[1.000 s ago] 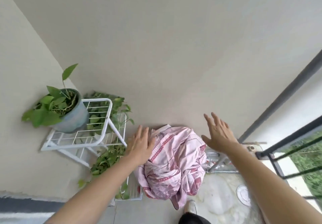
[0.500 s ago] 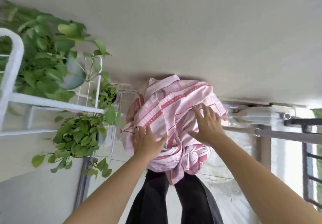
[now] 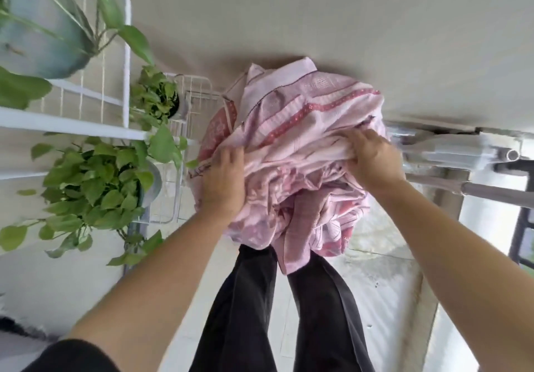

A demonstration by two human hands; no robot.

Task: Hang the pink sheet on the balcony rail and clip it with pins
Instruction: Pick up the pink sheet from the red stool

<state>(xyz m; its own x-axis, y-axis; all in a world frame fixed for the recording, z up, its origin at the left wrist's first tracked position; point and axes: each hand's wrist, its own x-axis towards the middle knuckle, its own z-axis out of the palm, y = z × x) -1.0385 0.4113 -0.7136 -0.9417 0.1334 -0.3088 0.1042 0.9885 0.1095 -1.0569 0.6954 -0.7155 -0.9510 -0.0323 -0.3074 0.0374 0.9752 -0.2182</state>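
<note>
The pink sheet (image 3: pixel 291 140) is a crumpled bundle with darker pink patterned stripes, lying against the beige wall in the middle of the head view. My left hand (image 3: pixel 224 182) grips its left side, fingers dug into the folds. My right hand (image 3: pixel 372 157) clutches a fold on its right side. A loose end of cloth hangs down over my dark trousers (image 3: pixel 277 314). The dark balcony rail (image 3: pixel 520 233) shows only at the right edge. No pins are visible.
A white wire plant rack (image 3: pixel 127 82) with several green potted plants (image 3: pixel 95 186) stands close on the left. Grey pipes and metal bars (image 3: pixel 462 157) lie to the right of the sheet. Wet pale floor (image 3: pixel 384 285) stretches below on the right.
My head has tilted down and come closer. Both hands went from open above the sheet to resting on it, and now their fingers have closed into the cloth.
</note>
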